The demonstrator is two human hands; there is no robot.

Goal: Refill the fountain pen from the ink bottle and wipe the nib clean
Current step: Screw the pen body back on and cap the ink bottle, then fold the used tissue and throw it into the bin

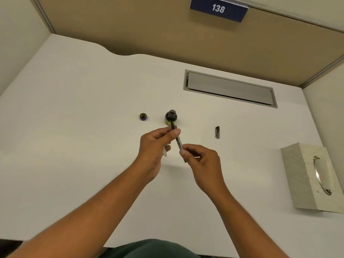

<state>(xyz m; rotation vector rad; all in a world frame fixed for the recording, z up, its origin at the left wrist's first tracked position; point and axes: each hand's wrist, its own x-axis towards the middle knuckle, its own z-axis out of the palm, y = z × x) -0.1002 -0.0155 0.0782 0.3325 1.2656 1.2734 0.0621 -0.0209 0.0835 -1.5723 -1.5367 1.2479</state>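
An open ink bottle (171, 117) of dark glass stands upright on the white desk (74, 127). Its cap (143, 116) lies to the left, apart from it. The fountain pen (179, 142) is held slanted just in front of the bottle, its dark nib end pointing up toward the bottle's base. My left hand (155, 144) pinches the pen near the nib, and a pale slim piece sticks out under its fingers. My right hand (202, 161) grips the pen's rear end with its fingertips. The pen's dark cap (217, 132) lies to the right on the desk.
A pale tissue box (314, 175) with an oval slot sits at the right edge. A metal cable flap (229, 88) is set into the desk behind the bottle. A tan partition with a blue sign reading 138 (218, 8) closes the back.
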